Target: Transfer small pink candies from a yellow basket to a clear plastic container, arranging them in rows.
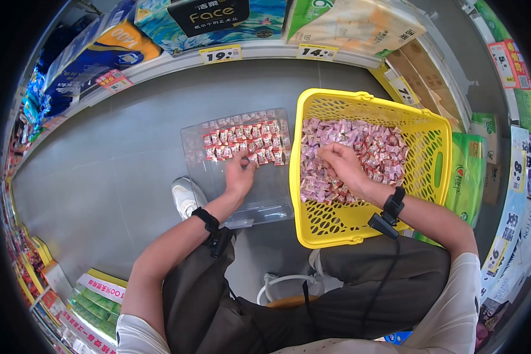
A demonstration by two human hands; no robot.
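My left hand (240,176) reaches into a clear plastic box (218,192), its fingers bent in a pinch at a wrapped candy (253,158) in the nearest row. Several rows of red-and-white wrapped candies (242,134) lie lined up toward the box's far side. Over on the right, my right hand (343,165) is inside a yellow basket (301,218), just above a loose heap of candies. Its thumb and fingers are pressed together; whatever they hold is hidden. Pink-wrapped candies (315,141) fill the heap's left part, redder ones (386,153) its right.
Shelves with tissue packs (212,23) and price tags (220,54) run along the far side. Cardboard boxes (422,74) and green packs (467,177) stand close to the basket's right. A white shoe (187,197) is beside the box on the grey floor (100,177).
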